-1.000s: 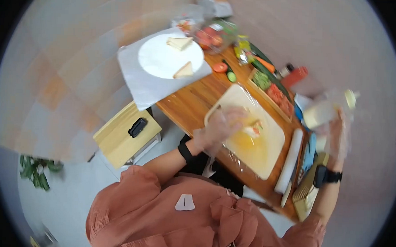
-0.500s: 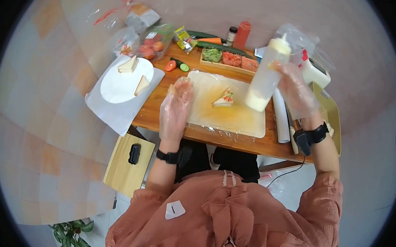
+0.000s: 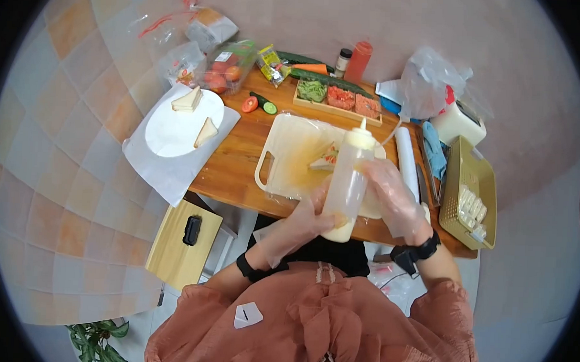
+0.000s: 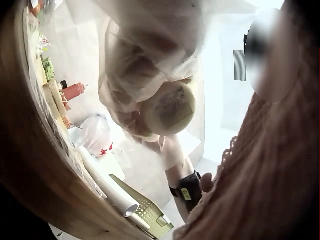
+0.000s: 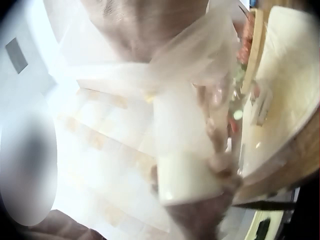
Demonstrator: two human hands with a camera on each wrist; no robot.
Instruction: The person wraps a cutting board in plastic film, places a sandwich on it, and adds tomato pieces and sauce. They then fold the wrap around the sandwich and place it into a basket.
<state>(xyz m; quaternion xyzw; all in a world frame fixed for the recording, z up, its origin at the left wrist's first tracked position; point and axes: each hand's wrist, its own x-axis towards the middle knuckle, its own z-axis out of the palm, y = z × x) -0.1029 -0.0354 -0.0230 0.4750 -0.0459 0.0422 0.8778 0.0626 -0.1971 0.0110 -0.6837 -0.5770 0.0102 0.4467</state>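
A clear squeeze bottle (image 3: 346, 190) with a cream nozzle cap stands nearly upright in the air before the person's body, pale sauce at its bottom. The left hand (image 3: 301, 217), in a thin plastic glove, grips it low down, thumb across the front. Higher up, the gloved right hand (image 3: 394, 197) holds its side. In the left wrist view the bottle's round base (image 4: 172, 107) shows under the fingers. Behind the bottle, partly hidden, a filled sandwich triangle (image 3: 322, 162) lies on the film-covered cutting board (image 3: 285, 132), which has a yellowish stain.
A white plate (image 3: 166, 133) with bread triangles lies at left. Along the back are a wooden tray (image 3: 306, 105) of chopped fillings, cucumbers, bagged tomatoes (image 3: 225, 71) and a red bottle (image 3: 358, 62). At right are a white roll (image 3: 407, 161) and an olive basket (image 3: 454, 201).
The right hand has brought the squeeze bottle in from the right toward the body. The left hand has left the board's left side and taken hold of the bottle's lower part.
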